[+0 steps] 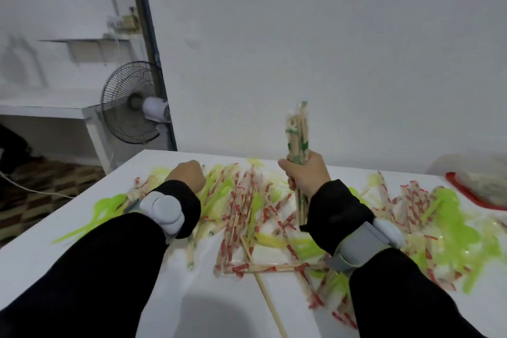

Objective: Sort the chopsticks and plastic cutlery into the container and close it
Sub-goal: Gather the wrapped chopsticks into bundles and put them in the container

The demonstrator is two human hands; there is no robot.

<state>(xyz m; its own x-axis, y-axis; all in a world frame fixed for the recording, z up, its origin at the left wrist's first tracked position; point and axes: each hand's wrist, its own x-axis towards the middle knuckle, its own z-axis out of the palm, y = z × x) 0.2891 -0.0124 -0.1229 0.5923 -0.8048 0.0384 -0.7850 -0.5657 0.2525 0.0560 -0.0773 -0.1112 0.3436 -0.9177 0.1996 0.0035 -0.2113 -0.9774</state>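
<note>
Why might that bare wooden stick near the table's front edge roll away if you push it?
The bare stick looks thin and smooth, so a sideways nudge would probably roll it on the slick white table. It seems light, likely skidding easily. It looks stiff, so it should lift without drooping, though it might snap if bent.

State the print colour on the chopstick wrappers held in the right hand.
Green print on clear wrappers, seen in the head view.

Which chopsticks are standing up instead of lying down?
The green-printed bundle gripped in the right hand stands upright. The red-printed chopsticks all lie flat on the table.
</note>
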